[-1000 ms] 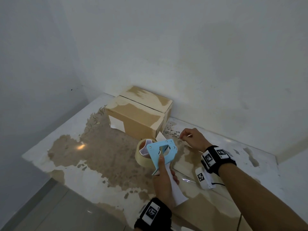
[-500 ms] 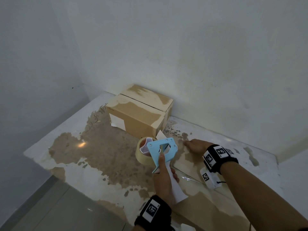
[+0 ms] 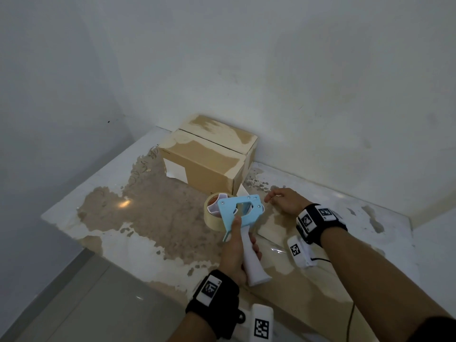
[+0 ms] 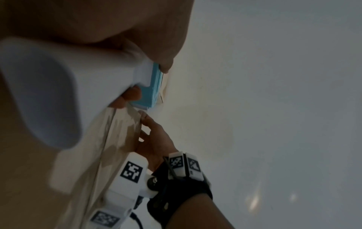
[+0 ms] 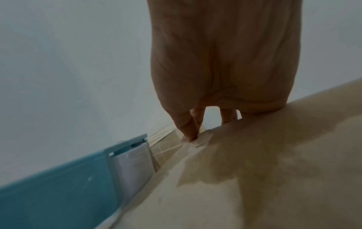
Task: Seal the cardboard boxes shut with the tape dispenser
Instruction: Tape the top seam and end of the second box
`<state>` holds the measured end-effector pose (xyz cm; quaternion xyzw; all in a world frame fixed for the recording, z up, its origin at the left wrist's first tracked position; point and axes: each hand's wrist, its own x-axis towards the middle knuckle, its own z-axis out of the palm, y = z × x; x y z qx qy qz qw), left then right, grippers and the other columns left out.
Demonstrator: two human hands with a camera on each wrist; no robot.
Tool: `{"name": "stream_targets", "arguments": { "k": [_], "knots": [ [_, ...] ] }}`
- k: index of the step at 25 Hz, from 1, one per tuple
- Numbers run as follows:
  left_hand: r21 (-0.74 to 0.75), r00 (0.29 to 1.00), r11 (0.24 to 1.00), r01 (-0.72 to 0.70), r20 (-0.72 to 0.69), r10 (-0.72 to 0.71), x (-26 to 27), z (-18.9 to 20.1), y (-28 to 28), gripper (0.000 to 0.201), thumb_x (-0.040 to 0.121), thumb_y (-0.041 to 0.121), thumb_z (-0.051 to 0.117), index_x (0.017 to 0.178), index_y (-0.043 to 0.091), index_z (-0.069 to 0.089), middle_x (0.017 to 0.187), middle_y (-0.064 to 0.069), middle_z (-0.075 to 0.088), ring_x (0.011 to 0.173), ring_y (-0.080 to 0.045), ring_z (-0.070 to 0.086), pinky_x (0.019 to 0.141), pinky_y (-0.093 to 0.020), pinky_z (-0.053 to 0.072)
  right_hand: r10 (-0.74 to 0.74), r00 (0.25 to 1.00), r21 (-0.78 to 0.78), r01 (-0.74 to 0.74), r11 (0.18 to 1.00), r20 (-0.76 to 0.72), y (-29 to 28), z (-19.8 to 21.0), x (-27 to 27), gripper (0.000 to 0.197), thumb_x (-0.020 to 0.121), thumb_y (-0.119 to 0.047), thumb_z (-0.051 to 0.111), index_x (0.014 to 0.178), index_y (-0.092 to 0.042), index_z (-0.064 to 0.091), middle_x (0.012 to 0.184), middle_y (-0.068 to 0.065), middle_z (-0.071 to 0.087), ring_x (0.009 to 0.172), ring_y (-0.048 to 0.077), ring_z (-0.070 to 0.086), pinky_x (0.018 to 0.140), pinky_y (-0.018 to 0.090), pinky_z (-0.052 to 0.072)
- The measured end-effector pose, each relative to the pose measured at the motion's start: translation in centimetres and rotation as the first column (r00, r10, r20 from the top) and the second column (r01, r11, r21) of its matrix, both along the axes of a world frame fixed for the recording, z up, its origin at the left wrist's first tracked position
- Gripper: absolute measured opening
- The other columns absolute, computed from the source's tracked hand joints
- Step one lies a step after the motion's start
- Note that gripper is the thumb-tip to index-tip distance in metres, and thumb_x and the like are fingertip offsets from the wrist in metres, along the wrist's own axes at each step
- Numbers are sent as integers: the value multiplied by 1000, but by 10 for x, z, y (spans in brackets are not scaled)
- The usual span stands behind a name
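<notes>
My left hand (image 3: 243, 243) grips the white handle of the tape dispenser (image 3: 240, 208), which has a blue frame and a beige tape roll; the handle fills the left wrist view (image 4: 45, 86). The dispenser hovers at the far edge of the near cardboard box (image 3: 278, 225). My right hand (image 3: 283, 201) rests on that edge, fingers bent over it. In the right wrist view the thumb (image 5: 188, 136) presses the tape strip (image 5: 166, 148) onto the box top (image 5: 274, 170), beside the dispenser's blade end (image 5: 58, 186). A second cardboard box (image 3: 207, 159) stands shut in the far corner.
Both boxes sit on a worn white and brown surface (image 3: 148, 218) that ends at walls behind and on the left. Its near left edge drops to a grey floor (image 3: 86, 304). A white label (image 3: 175, 170) is on the far box's front.
My right hand, raised a second ago and pinching the tape end, has come down onto the near box's far edge. The dispenser has barely moved.
</notes>
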<state>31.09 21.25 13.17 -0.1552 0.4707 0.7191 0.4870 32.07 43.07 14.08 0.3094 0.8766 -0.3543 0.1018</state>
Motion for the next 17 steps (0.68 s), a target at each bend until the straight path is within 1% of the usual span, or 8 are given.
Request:
{"name": "stream_targets", "arguments": {
  "k": [4, 6, 9, 10, 12, 13, 15, 17],
  "knots": [
    [-28, 999, 999, 32, -9, -32, 0, -1, -26, 50, 78, 60, 64, 81, 10, 56, 60, -2, 48, 44, -13, 47, 44, -23, 43, -40, 999, -9, 40, 999, -14, -1, 1, -1, 29, 90, -9, 46, 103, -12, 72, 136, 9, 53, 125, 27, 47, 95, 31, 34],
    [-27, 999, 999, 43, 16, -42, 2, 0, -50, 49, 80, 57, 63, 85, 9, 56, 62, -2, 48, 44, -12, 47, 44, -22, 42, -75, 997, -62, 74, 995, -17, 0, 1, -2, 28, 90, -8, 49, 104, -12, 72, 135, 10, 56, 123, 28, 49, 92, 30, 36],
    [-36, 998, 997, 61, 6, -61, 12, 2, -84, 51, 83, 55, 59, 97, 6, 57, 62, -2, 47, 44, -12, 44, 43, -22, 40, -110, 994, -104, 108, 989, -17, 2, 1, -3, 27, 89, -7, 49, 102, -11, 73, 129, 12, 59, 118, 30, 54, 93, 35, 43],
    [-55, 998, 997, 56, 1, -56, 15, 1, -93, 53, 82, 55, 59, 99, 5, 59, 62, -2, 45, 44, -12, 43, 42, -21, 40, -118, 993, -112, 115, 987, -23, 2, 0, -3, 26, 88, -7, 49, 99, -12, 73, 127, 13, 61, 111, 30, 57, 91, 36, 45],
    [-100, 999, 994, 44, -7, -45, 21, -1, -109, 58, 80, 57, 60, 104, 4, 61, 61, -2, 41, 44, -12, 40, 40, -21, 38, -118, 993, -120, 115, 986, -24, 2, 0, -3, 25, 88, -6, 49, 95, -15, 72, 123, 15, 63, 95, 25, 57, 81, 34, 47],
    [-124, 999, 991, 46, -12, -48, 23, 0, -116, 60, 80, 57, 60, 105, 3, 61, 60, -2, 40, 43, -12, 40, 39, -21, 37, -116, 993, -117, 113, 987, -23, 2, -1, -3, 26, 89, -6, 49, 95, -15, 72, 123, 14, 63, 92, 24, 55, 78, 33, 46],
    [-165, 999, 985, 45, -21, -50, 26, -3, -131, 62, 79, 57, 59, 104, 1, 58, 58, -3, 40, 40, -13, 40, 38, -21, 36, -122, 992, -107, 119, 987, -29, 1, 0, -3, 26, 89, -6, 49, 98, -13, 73, 123, 12, 62, 93, 22, 55, 76, 31, 45],
    [-192, 999, 981, 21, -31, -28, 30, -8, -147, 67, 73, 57, 61, 104, -1, 57, 56, -4, 43, 38, -14, 41, 37, -21, 35, -137, 990, -104, 133, 986, -36, 0, 1, -2, 27, 89, -7, 50, 101, -12, 73, 125, 9, 62, 97, 23, 56, 74, 30, 44]
  ]
}}
